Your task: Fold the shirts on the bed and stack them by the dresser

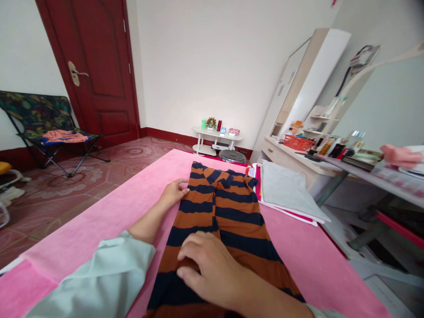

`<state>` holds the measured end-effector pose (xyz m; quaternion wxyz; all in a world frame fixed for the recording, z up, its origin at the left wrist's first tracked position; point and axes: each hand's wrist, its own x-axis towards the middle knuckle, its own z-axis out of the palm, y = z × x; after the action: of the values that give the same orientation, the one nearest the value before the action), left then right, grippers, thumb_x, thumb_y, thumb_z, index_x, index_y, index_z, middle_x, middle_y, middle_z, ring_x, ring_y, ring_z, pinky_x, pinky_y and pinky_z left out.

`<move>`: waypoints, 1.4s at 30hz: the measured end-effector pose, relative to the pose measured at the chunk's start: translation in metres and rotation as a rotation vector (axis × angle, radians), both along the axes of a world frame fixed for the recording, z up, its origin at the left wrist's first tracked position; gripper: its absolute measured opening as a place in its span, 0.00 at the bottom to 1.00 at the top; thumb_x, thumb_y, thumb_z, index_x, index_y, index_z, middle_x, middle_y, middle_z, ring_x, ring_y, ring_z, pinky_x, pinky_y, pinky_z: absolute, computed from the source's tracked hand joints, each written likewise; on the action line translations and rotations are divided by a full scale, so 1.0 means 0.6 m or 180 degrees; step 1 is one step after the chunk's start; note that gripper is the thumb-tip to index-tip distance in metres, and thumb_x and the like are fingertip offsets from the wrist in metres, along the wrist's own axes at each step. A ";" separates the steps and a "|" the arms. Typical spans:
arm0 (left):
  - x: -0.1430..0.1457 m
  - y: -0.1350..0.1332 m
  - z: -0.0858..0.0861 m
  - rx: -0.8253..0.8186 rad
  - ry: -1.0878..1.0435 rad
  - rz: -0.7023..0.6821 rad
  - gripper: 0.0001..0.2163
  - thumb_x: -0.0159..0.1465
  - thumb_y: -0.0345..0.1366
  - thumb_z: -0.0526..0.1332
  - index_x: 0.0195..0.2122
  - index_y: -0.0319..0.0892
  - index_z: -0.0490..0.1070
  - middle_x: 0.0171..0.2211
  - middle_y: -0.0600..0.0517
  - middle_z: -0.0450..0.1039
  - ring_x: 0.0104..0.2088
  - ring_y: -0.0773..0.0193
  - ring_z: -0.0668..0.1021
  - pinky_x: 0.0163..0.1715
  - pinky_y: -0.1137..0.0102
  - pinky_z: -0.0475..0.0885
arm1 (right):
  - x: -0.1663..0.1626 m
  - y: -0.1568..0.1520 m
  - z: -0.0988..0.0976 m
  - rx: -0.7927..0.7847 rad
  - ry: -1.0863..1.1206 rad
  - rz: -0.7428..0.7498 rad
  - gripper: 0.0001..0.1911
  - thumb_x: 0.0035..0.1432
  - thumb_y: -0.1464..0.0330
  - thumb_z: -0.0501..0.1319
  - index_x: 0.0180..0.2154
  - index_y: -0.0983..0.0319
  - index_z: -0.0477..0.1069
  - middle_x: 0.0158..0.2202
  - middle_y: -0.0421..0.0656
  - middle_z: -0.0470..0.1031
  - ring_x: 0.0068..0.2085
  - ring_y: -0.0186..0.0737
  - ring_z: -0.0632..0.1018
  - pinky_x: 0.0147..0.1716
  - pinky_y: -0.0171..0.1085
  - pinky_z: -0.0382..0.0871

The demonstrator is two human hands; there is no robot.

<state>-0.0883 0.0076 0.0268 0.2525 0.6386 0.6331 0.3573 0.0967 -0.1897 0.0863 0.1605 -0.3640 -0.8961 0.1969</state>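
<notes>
A striped garment (pixel 236 218) is laid lengthwise toward the pink cover (pixel 298 238)'s far edge, half-open left hand (pixel 174 193) alongside, grip unclear, half-curled right hand (pixel 212 267) above, empty.

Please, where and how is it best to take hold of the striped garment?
Probably pinch its left edge near the far end, from the left: the striped garment lies spread on the pink cover, that edge runs nearly straight, and the left hand is at it.

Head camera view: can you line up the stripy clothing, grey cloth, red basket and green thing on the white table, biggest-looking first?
1. Stripy clothing
2. Grey cloth
3. Red basket
4. Green thing

Being nearer makes the clothing look bigger.
</notes>
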 end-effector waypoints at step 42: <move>0.185 0.041 0.018 0.0407 0.2334 -0.0806 0.28 0.64 0.46 0.53 0.64 0.43 0.53 0.66 0.41 0.47 0.64 0.47 0.57 0.58 0.54 0.58 | 0.022 0.036 -0.087 -0.0048 0.0051 0.0016 0.36 0.59 0.49 0.53 0.63 0.59 0.53 0.66 0.51 0.50 0.65 0.54 0.53 0.60 0.57 0.50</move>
<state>0.0224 0.0320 0.0378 0.0113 0.8114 0.5739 0.1102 0.1098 -0.1678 0.0343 0.1645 -0.3614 -0.8942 0.2069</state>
